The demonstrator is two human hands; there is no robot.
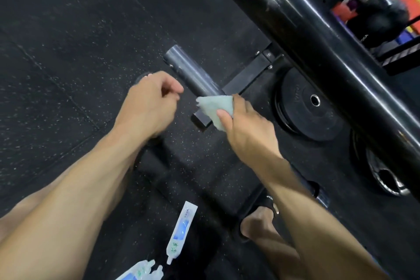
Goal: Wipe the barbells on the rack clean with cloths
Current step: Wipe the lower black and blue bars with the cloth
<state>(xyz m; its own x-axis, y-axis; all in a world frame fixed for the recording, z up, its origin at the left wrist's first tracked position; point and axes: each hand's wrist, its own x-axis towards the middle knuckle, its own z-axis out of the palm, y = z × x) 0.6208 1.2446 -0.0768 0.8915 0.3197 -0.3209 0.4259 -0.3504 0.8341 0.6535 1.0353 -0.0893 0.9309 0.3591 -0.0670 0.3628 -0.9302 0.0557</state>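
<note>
Right hand (245, 125): pinching a folded pale cloth (216, 109) between thumb and fingers, cloth held against the near part of a grey barbell sleeve (193, 70).

Grey barbell sleeve: short steel tube, running from upper left to lower right, free end pointing up-left, lower end hidden behind the cloth; mounted low, above the black speckled rubber floor (68, 52).

Left hand (152, 102): just left of the sleeve, apart from it, fingers loosely curled toward the thumb, holding nothing visible; slightly blurred, so exact finger contact cannot be told.

Black rack beam (322, 57): thick glossy tube crossing the upper right diagonally, nearest the camera.

Black square rack foot (241, 79): under the sleeve, running toward the beam, bolted bracket at its far end.

Black weight plate (311, 107): lying beside the rack foot, right of the right hand, centre hole visible. Second plate (384, 175) with metal rim, lower right, partly hidden by the beam.

White and blue squeeze tube (181, 232): lying on the floor between the forearms, cap toward the bottom. More such tubes (141, 271) at the bottom edge.

Foot in black slide sandal (259, 216): on the floor, beneath the right forearm.
</note>
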